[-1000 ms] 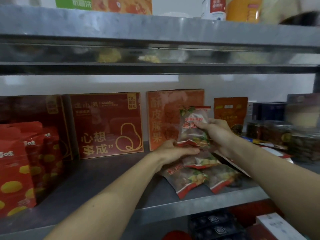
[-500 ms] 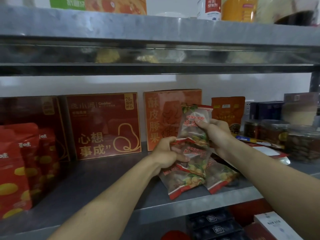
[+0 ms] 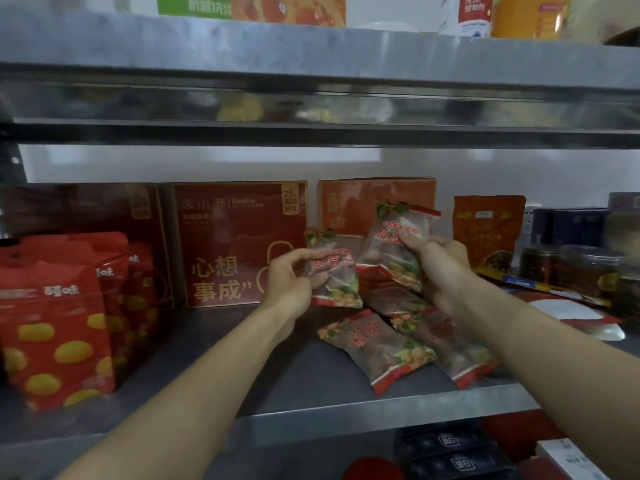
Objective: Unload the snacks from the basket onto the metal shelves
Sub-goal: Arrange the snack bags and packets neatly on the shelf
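Note:
Both hands reach over the middle metal shelf. My left hand grips a clear snack bag with red trim, held upright. My right hand grips a second bag of the same kind, raised a little higher and to the right. Under them, more of these snack bags lie flat on the shelf: one in front, one to its right, and another partly hidden beneath my hands. The basket is not in view.
Red boxes and an orange box stand against the back wall. Red pouches with yellow dots fill the left. An orange pouch, jars and dark boxes sit at right. The upper shelf hangs close overhead.
My left hand has lifted a second bag off the pile and moved it up and left. The right hand's bag has stayed raised and shifted slightly right, so the two bags are now apart.

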The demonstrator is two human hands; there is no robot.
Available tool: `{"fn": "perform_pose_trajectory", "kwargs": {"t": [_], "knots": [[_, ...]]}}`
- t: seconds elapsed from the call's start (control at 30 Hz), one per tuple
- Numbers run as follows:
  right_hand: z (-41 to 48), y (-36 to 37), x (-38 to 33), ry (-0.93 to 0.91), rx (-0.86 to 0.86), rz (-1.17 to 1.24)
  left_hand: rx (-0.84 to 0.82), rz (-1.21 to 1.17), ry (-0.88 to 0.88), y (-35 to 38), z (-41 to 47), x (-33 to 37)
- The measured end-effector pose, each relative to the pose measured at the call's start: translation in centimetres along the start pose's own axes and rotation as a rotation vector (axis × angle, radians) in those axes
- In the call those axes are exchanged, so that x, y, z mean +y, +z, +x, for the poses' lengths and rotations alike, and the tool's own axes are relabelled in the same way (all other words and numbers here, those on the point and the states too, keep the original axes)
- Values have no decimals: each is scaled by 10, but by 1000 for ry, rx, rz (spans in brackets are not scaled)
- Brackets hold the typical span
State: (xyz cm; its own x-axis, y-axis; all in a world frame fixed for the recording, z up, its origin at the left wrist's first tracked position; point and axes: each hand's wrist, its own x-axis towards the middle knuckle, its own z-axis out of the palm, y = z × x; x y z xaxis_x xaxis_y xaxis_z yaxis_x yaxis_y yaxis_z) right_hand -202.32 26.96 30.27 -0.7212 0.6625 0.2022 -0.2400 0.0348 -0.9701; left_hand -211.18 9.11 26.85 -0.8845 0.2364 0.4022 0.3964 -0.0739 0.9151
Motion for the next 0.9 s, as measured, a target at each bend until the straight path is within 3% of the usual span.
{"fn": "perform_pose_trajectory", "kwargs": {"t": [0.27, 0.53, 0.9], "knots": [[-15, 87, 17, 160, -241, -78, 165, 74, -149, -108, -7, -26], [-24, 152, 61, 214, -369, -321, 161, 299, -137, -153, -14, -58], [-50, 160, 90, -73, -172, -610, 2, 788, -69, -153, -11, -62]]}}
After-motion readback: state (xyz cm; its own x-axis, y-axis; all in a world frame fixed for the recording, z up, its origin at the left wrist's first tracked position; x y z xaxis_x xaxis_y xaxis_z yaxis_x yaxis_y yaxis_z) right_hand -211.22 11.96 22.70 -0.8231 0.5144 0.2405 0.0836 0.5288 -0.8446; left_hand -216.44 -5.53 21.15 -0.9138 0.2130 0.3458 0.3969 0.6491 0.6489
